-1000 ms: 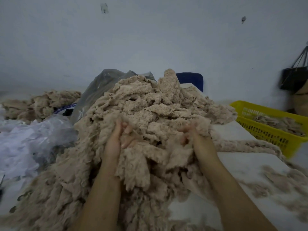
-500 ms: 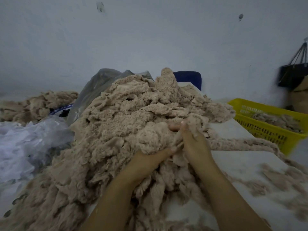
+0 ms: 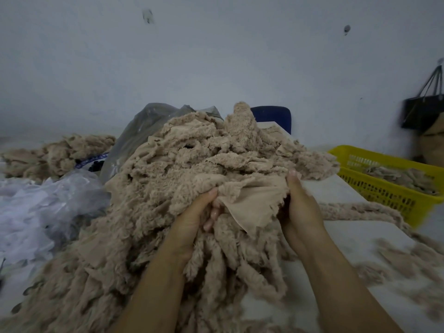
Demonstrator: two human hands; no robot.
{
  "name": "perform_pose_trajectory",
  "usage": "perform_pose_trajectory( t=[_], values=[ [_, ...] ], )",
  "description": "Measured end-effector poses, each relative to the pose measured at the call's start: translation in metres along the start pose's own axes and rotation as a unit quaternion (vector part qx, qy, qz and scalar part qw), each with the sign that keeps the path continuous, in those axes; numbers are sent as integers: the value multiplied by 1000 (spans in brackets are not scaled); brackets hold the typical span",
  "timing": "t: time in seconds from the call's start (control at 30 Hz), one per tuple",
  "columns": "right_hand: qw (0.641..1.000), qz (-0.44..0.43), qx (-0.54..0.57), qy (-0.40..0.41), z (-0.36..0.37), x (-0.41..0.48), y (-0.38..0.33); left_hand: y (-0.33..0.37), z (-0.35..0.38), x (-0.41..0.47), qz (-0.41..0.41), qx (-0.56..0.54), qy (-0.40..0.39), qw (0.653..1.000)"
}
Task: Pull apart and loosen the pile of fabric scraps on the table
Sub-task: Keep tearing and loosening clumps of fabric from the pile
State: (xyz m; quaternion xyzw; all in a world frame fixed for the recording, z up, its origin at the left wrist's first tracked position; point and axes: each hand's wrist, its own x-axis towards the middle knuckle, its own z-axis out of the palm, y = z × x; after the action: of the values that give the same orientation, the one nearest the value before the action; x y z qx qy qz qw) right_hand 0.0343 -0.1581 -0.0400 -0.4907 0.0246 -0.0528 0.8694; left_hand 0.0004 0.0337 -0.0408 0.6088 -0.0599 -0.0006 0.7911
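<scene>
A big heap of beige fluffy fabric scraps (image 3: 182,169) covers the middle of the white table (image 3: 355,236). My left hand (image 3: 192,217) is dug into the front of the heap, fingers curled round a clump of scraps. My right hand (image 3: 300,207) grips the right edge of the same clump, where a smooth beige backing (image 3: 254,203) is turned up between both hands. Long fuzzy strips hang down from the clump toward me.
A yellow plastic basket (image 3: 389,195) holding scraps stands at the right. Loose scraps (image 3: 403,260) lie on the table's right side. White plastic sheeting (image 3: 36,207) and a grey bag (image 3: 144,126) lie left. A second scrap pile (image 3: 57,155) sits far left. A blue chair back (image 3: 271,116) and a black bag (image 3: 422,111) stand behind.
My left hand moved right from the pile's left-centre to meet the right hand. Both now hold one clump, lifted and spread so its smooth backing shows.
</scene>
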Motion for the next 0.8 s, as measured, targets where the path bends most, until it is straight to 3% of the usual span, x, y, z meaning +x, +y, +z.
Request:
perform_pose_trajectory(
  t=[0.1, 0.23, 0.33, 0.43, 0.5, 0.57, 0.63, 0.7, 0.77, 0.8],
  values=[
    [997, -5, 52, -63, 0, -2, 0, -3, -2, 5, 8, -65, -75, 995],
    [992, 17, 47, -115, 1, -6, 4, 0, -1, 6, -54, -223, -151, 962],
    [990, 54, 22, -131, 6, -10, 10, 0, -2, 7, -76, -212, -55, 973],
    [988, 69, 127, -62, 8, -6, 8, 0, -1, 7, -39, -116, 55, 991],
    [969, 66, 237, -4, -4, 2, -3, 4, -3, 6, -50, -175, 81, 980],
    [966, 32, 254, 42, -24, 10, -17, 5, -13, 6, -34, -232, 103, 967],
    [986, 15, 159, 47, -28, 11, -18, 6, -17, 6, -32, -257, 113, 959],
    [994, 1, -104, 28, -16, 7, -3, 5, -12, 6, -67, -279, 84, 954],
    [935, -61, -349, -10, 0, -3, 11, 4, -6, 6, -115, -314, 60, 941],
    [918, -104, -381, -30, 4, -7, 15, 5, -5, 6, -127, -340, 43, 931]
  ],
)
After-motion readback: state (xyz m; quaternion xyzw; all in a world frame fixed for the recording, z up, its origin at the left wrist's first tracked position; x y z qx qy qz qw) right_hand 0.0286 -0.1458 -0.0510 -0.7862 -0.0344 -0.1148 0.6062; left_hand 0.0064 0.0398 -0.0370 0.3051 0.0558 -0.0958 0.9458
